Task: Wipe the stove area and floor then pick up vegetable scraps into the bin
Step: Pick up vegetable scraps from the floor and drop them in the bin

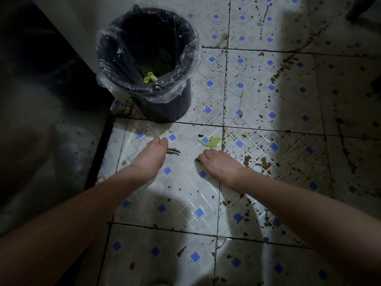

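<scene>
A dark bin [165,104] lined with a clear plastic bag stands on the tiled floor, with a pale green scrap [150,77] inside. Below it, my left hand [152,153] reaches down to the floor, fingers curled beside a dark green scrap [174,151]. My right hand [218,162] rests knuckles-up on the floor, its fingers closed over a small green scrap [197,160]. A larger light green leaf piece [211,141] lies just beyond the right hand.
The white floor tiles [257,96] with blue diamonds carry dark stains, heaviest to the right. A dark cabinet or wall [41,100] runs down the left side. Another thin green scrap [260,165] lies right of my right wrist.
</scene>
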Demonstrator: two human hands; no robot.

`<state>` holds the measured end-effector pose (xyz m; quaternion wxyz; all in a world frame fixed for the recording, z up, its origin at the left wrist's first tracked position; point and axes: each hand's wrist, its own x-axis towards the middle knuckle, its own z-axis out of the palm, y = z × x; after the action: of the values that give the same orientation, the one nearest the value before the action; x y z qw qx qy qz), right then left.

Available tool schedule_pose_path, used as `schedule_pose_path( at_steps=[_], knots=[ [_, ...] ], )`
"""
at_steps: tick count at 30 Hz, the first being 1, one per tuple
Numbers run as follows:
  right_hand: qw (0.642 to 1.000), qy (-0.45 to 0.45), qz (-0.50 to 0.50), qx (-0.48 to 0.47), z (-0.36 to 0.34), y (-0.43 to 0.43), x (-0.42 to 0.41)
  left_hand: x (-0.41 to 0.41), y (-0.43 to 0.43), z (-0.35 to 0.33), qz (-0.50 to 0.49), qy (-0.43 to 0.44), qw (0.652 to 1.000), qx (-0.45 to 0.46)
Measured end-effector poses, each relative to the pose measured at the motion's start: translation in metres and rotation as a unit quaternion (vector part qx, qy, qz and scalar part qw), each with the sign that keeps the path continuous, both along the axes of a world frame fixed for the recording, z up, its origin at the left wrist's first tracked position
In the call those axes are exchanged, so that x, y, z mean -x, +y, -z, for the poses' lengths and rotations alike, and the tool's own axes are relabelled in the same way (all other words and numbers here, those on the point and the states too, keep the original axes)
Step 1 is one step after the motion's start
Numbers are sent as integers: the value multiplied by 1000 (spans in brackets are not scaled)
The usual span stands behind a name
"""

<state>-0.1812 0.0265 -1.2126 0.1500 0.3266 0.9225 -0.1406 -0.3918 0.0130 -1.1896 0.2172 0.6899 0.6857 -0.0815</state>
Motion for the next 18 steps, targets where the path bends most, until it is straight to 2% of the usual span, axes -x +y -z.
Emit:
schedule_pose_path(
  at_steps=[11,16,18],
  knots=[
    [999,-4,-4,-51,3,2,8,8,-1,7,-13,-2,1000,-3],
    [999,13,37,-30,5,10,11,8,0,9,-11,11,1000,1],
    [996,51,73,-17,2,16,11,7,-1,9,-14,11,1000,0]
  ],
)
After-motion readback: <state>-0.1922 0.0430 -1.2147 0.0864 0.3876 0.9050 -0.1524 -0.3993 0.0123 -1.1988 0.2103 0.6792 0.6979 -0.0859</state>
